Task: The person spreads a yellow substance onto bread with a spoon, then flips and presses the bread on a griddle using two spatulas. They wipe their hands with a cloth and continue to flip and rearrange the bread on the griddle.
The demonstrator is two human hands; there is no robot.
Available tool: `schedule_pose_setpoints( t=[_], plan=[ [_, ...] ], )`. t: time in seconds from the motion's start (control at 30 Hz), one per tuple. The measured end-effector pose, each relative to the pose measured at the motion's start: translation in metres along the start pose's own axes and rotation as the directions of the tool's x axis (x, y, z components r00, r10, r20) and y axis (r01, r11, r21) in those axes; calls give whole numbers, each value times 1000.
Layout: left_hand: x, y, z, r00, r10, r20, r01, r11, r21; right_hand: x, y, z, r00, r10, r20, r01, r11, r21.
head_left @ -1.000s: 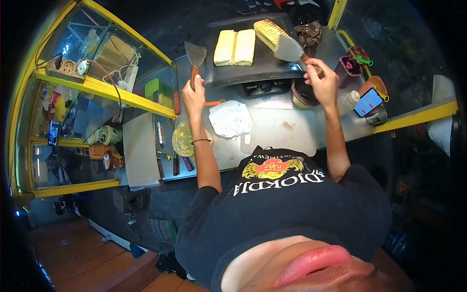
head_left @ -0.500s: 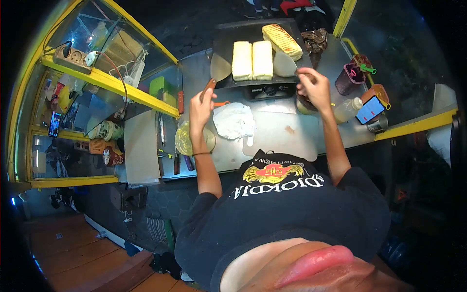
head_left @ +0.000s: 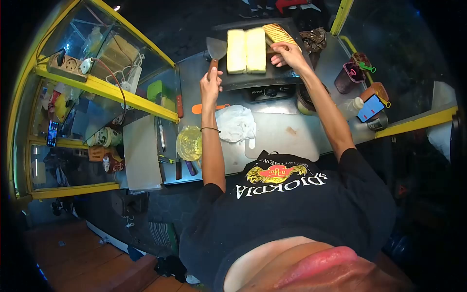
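Note:
My left hand [head_left: 210,87] grips the wooden handle of a metal scraper [head_left: 216,49], whose wide blade stands left of the bread and apart from it. Two pale yellow bread blocks [head_left: 246,50] lie side by side on the black griddle [head_left: 236,82]. At their right side, my right hand [head_left: 288,56] is closed with its fingers bent; the second scraper is mostly hidden by the hand and bread. Behind that hand lies a browned, striped bread block [head_left: 278,34], partly covered.
A white cloth [head_left: 235,123], a tub with yellow contents [head_left: 189,143] and an orange-handled tool [head_left: 197,108] are on the metal counter near me. To the right stand a dark red container [head_left: 349,79], a pale bottle [head_left: 351,107] and a phone [head_left: 370,108]. Yellow-framed glass encloses both sides.
Both hands have moved forward, the right one also leftward to the bread. The pale bread pair has shifted slightly away and left. The left scraper has swung more upright.

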State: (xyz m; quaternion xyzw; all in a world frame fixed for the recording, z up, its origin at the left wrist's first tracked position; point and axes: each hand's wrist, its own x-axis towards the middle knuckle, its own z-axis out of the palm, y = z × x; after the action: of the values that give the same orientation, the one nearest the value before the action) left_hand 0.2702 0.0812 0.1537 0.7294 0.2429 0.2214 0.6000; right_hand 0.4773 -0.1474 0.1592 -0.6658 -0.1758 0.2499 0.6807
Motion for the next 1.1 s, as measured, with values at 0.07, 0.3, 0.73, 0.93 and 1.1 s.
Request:
schedule_pose_setpoints(
  t=[0.07, 0.3, 0.73, 0.93, 1.1],
  plan=[
    [0, 3, -12, 1000, 9, -13, -12, 973, -230, 8, 4, 1, 955, -288, 63, 290, 957, -23],
    [-41, 20, -45, 999, 8, -45, -16, 984, -175, -31, -3, -20, 882, -466, -75, 458, 883, -102],
    [-35, -8, -30, 983, 132, -125, -105, 974, 198, -98, 21, -35, 986, 30, -164, -9, 992, 127],
    [-38, -9, -3, 977, 199, -75, -146, 883, 446, -45, 21, 1, 991, 64, -114, -44, 985, 170],
    [-48, 0, 7, 930, 368, 6, -269, 669, 693, -38, -2, 35, 945, -290, -148, 255, 942, -217]
  ],
)
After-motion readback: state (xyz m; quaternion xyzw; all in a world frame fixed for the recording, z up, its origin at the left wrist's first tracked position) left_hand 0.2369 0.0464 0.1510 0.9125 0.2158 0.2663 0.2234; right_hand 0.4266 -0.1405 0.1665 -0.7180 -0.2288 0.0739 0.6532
